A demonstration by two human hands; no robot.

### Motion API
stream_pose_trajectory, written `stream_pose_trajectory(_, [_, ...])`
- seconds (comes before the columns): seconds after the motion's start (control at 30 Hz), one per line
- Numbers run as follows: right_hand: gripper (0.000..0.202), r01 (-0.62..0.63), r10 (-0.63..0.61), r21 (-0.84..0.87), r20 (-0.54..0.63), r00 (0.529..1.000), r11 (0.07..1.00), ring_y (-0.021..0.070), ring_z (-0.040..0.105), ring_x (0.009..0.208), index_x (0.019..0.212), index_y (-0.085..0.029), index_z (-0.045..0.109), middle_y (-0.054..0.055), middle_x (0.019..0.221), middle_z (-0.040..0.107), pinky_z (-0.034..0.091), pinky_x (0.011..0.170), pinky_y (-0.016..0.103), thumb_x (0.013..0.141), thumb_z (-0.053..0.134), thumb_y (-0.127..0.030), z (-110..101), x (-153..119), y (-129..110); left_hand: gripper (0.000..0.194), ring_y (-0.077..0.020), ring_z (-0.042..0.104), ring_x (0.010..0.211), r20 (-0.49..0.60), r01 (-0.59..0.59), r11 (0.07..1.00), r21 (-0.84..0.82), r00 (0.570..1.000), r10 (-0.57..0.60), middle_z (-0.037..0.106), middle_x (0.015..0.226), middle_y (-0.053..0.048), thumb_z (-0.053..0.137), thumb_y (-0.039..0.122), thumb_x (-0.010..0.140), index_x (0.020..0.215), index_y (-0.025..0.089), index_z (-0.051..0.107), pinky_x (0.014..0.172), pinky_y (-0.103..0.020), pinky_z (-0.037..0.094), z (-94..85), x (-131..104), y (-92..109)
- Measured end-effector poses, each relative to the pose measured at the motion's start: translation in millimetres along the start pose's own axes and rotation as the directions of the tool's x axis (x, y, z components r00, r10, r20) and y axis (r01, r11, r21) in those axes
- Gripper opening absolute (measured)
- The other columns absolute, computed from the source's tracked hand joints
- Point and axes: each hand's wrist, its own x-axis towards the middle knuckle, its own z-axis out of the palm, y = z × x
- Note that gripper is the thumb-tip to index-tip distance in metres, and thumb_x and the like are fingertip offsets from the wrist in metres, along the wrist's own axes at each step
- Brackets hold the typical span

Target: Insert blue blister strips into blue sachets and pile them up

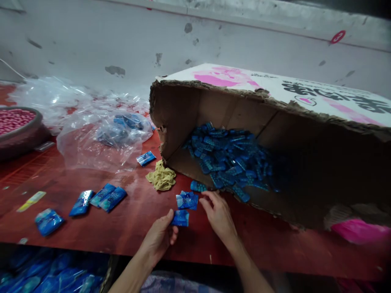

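The red table (122,226) bears a cardboard box (244,108) on its side, with a crumpled yellow wad (161,177) just beside it, scattered blue packets (81,202), clear plastic bags (55,97) and a bowl (21,140) of pink pieces (14,120).

I face a pale grey wall (91,32), blotched with dark patches (115,70); a ledge (259,14) slants across above it, and off to my right a red sign (338,37) reads 3. My table (128,224) is red and worn, and the light is dim
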Motion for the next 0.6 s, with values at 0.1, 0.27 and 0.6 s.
stream_pose_trajectory(0.1, [0.040,-0.195,0.068,0.506,0.259,0.963,0.840,0.0137,0.057,0.074,0.113,-0.022,0.047,0.001,0.088,0.061,0.043,0.068,0.025,0.074,0.055,-0.026,13,-10,-18,0.041,-0.0066,0.043,0.031,-0.012,-0.088,0.984,0.154,0.996,0.091,0.054,0.038,0.001,0.066,0.053,0.056,0.059,0.015,0.053,0.031,-0.017,0.030,-0.4,2,-2])
stream_pose_trajectory(0.27, [0.035,-0.392,0.167,0.770,0.358,0.919,0.504,0.0097,0.053,0.061,0.101,-0.018,0.049,-0.002,0.074,0.057,0.041,0.058,0.022,0.067,0.058,-0.019,43,-21,-20,0.037,-0.0055,0.043,0.034,0.029,-0.183,0.949,0.256,0.983,0.182,0.054,0.040,0.002,0.071,0.047,0.054,0.058,0.013,0.056,0.035,-0.017,0.033,-3.4,4,-2])
stream_pose_trajectory(0.6, [0.037,0.085,-0.079,-0.067,0.086,0.993,0.994,0.0210,0.052,0.101,0.117,-0.022,0.049,0.009,0.114,0.053,0.040,0.083,0.031,0.081,0.046,-0.017,18,25,-9,0.024,-0.0075,0.049,0.035,0.071,0.018,1.000,-0.008,0.997,-0.018,0.058,0.044,0.000,0.067,0.035,0.066,0.066,0.015,0.053,0.033,-0.016,0.034,-11.2,-4,1])
